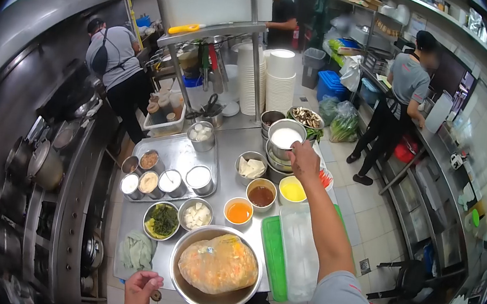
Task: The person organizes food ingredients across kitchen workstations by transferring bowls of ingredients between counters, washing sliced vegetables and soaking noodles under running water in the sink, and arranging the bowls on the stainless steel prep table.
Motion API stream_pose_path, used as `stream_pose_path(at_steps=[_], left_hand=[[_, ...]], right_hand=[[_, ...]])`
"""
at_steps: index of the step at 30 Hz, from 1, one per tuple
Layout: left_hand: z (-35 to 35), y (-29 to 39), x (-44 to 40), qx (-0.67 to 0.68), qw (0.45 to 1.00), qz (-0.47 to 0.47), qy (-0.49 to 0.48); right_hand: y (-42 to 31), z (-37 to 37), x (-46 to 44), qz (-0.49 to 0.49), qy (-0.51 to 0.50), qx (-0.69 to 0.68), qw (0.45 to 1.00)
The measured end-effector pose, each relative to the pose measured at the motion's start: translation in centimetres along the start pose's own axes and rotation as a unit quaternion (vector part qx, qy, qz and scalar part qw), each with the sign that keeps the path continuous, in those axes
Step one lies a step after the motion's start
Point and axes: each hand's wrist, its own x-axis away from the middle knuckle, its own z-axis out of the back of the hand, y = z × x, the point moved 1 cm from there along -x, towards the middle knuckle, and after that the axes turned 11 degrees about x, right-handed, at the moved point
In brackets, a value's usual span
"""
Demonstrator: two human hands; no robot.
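My right hand (304, 158) grips the rim of a metal container of white contents (286, 138), above stacked bowls at the counter's right side. Near the front left edge, my left hand (143, 285) hangs with fingers loosely curled, beside a large steel bowl (175, 268). That bowl holds a filled clear plastic bag (220, 263). Around it stand a bowl of green vegetables (162, 221), a bowl of white cubes (195, 214), an orange liquid (238, 212), a brown liquid (261, 196) and a yellow liquid (293, 189).
A metal tray (210, 155) bears several small containers. A green cloth (138, 251) lies at left, green and clear lids (298, 251) at right. Stacked white tubs (279, 84) stand behind. One person (116, 53) is at far left, another (409, 81) at right, a third (283, 12) behind.
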Motion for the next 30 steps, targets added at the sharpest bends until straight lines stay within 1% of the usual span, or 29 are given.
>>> stream_pose_path(at_steps=[1, 2, 5, 7, 9, 11, 13, 15, 16, 17, 19, 20, 22, 23, 24, 25, 26, 27, 28, 29, 30], left_hand=[[-0.4, 0.4, -0.5, 0.003, 1.000, 0.002, 0.003], [-1.0, 0.9, -1.2, 0.008, 1.000, -0.013, -0.020], [-4.2, 3.4, -3.7, 0.000, 0.995, -0.059, -0.076], [-6.8, 4.7, -6.5, 0.005, 0.987, -0.072, -0.140], [-9.7, 4.8, -9.7, 0.092, 0.974, -0.072, -0.192], [-12.7, 5.8, -12.0, 0.155, 0.967, -0.024, -0.203], [-14.7, 6.3, -12.6, 0.199, 0.960, -0.005, -0.199], [-15.4, 6.8, -12.1, 0.258, 0.937, 0.029, -0.233], [-14.9, 6.1, -12.3, 0.303, 0.915, 0.043, -0.264], [-14.0, 6.2, -11.3, 0.276, 0.928, 0.057, -0.242], [-11.8, 5.7, -10.2, 0.248, 0.947, 0.021, -0.201], [-10.5, 5.3, -9.8, 0.245, 0.948, 0.023, -0.202], [-7.5, 4.9, -9.5, 0.326, 0.934, 0.074, -0.127], [-6.2, 5.7, -9.2, 0.273, 0.953, 0.061, -0.119], [-4.7, 5.1, -10.0, 0.280, 0.954, 0.050, -0.100], [-3.2, 4.3, -10.8, 0.287, 0.954, 0.040, -0.077], [-2.0, 4.2, -11.4, 0.289, 0.953, 0.042, -0.078], [-0.8, 4.2, -12.0, 0.274, 0.958, 0.054, -0.068], [0.3, 4.6, -12.6, 0.260, 0.962, 0.065, -0.059], [1.3, 5.2, -13.3, 0.265, 0.960, 0.065, -0.060], [2.1, 6.0, -14.0, 0.260, 0.963, 0.048, -0.058]], right_hand=[[-0.3, 1.2, -0.2, 0.006, 0.015, 0.008, 1.000], [-0.7, 2.6, -0.4, 0.027, 0.040, 0.011, 0.999], [-2.8, 7.6, -0.7, 0.041, 0.020, -0.017, 0.999], [-4.8, 11.2, 0.3, 0.059, 0.013, -0.045, 0.997], [-7.2, 13.8, 1.8, 0.098, 0.002, -0.099, 0.990], [-9.4, 15.3, 3.9, 0.130, -0.002, -0.127, 0.983], [-11.9, 16.9, 6.1, 0.175, -0.042, -0.131, 0.975], [-14.5, 18.1, 8.2, 0.192, -0.098, -0.182, 0.959], [-15.7, 18.1, 9.2, 0.213, -0.087, -0.180, 0.956], [-16.7, 18.2, 10.0, 0.248, -0.077, -0.169, 0.951], [-19.0, 18.5, 11.4, 0.263, -0.103, -0.172, 0.944], [-20.1, 18.2, 11.5, 0.260, -0.102, -0.174, 0.944], [-21.8, 17.2, 11.7, 0.255, -0.108, -0.308, 0.910], [-22.6, 16.0, 11.6, 0.250, -0.106, -0.305, 0.913], [-23.2, 14.1, 11.3, 0.131, -0.123, -0.426, 0.887], [-24.0, 11.8, 11.1, 0.010, -0.138, -0.535, 0.833], [-25.4, 9.6, 10.5, -0.051, -0.207, -0.618, 0.757], [-26.8, 8.4, 10.5, -0.054, -0.210, -0.617, 0.757], [-29.0, 7.8, 10.2, -0.134, -0.343, -0.697, 0.615], [-31.1, 7.3, 10.0, -0.207, -0.459, -0.741, 0.446], [-32.8, 7.1, 9.6, -0.198, -0.450, -0.716, 0.495]])
